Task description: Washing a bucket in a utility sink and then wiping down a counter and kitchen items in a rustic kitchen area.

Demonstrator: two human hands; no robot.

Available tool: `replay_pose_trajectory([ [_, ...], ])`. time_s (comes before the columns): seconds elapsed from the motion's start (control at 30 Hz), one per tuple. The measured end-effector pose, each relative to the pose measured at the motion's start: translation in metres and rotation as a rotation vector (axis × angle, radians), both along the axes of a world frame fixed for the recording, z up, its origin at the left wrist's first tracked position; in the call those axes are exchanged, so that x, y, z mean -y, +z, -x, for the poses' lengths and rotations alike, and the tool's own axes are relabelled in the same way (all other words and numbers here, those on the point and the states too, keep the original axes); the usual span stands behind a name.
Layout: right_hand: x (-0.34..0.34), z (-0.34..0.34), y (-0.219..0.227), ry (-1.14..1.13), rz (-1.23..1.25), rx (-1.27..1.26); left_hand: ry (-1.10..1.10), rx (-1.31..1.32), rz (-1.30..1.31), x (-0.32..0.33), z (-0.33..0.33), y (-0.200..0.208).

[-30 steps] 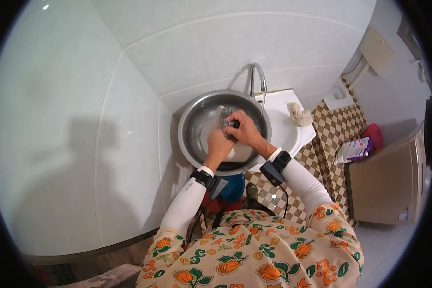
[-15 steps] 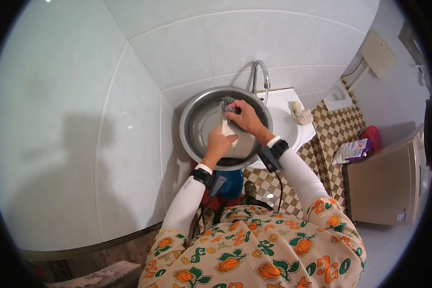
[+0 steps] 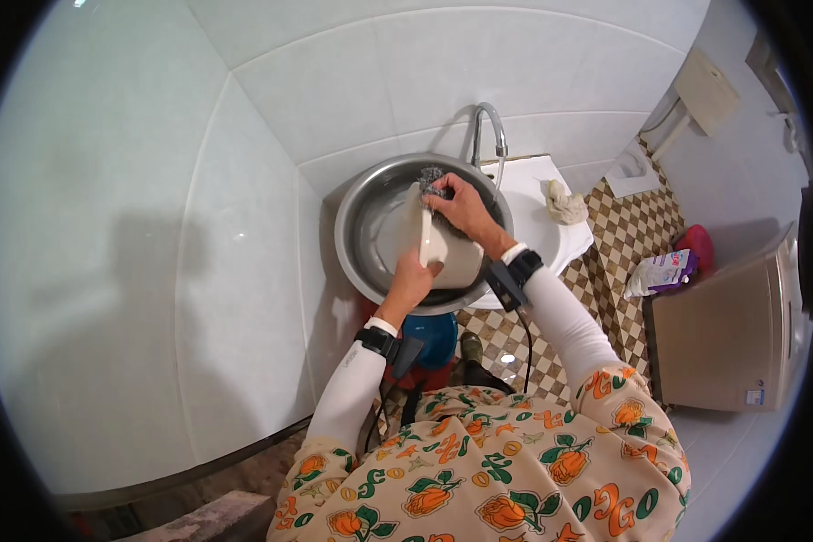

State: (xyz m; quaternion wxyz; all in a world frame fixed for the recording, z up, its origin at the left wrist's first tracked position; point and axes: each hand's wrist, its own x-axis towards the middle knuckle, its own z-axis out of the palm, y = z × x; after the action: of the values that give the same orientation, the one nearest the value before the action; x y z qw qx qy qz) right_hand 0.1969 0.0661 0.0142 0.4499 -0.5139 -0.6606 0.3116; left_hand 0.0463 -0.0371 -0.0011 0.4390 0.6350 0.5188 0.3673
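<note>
Well, grey scourer (image 3: 431, 174) in right fingers (image 3: 447, 184); pale vessel (image 3: 457, 256) in left fingers (image 3: 412, 261).

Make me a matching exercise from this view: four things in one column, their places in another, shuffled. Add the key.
Things
1. grey scourer
2. cream item
3. crumpled cloth
4. blue container

Places
A. on the right side of the white sink
B. partly hidden by the metal basin
C. in the fingers of the right hand
D. gripped at its edge by the left hand

Pairs: 1-C, 2-D, 3-A, 4-B
</note>
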Motion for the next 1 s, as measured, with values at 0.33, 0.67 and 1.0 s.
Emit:
replay_pose_trajectory([
  [0.33,0.014,0.001,0.018,0.072,0.072,0.002,-0.059,0.383,0.202,0.009,0.022,0.005],
  [0.67,0.054,0.003,0.008,-0.002,-0.067,-0.015,0.024,-0.092,-0.269,-0.004,-0.008,-0.010],
  [1.0,-0.026,-0.007,0.011,0.039,0.271,-0.085,-0.053,0.120,-0.131,0.020,0.000,-0.038],
])
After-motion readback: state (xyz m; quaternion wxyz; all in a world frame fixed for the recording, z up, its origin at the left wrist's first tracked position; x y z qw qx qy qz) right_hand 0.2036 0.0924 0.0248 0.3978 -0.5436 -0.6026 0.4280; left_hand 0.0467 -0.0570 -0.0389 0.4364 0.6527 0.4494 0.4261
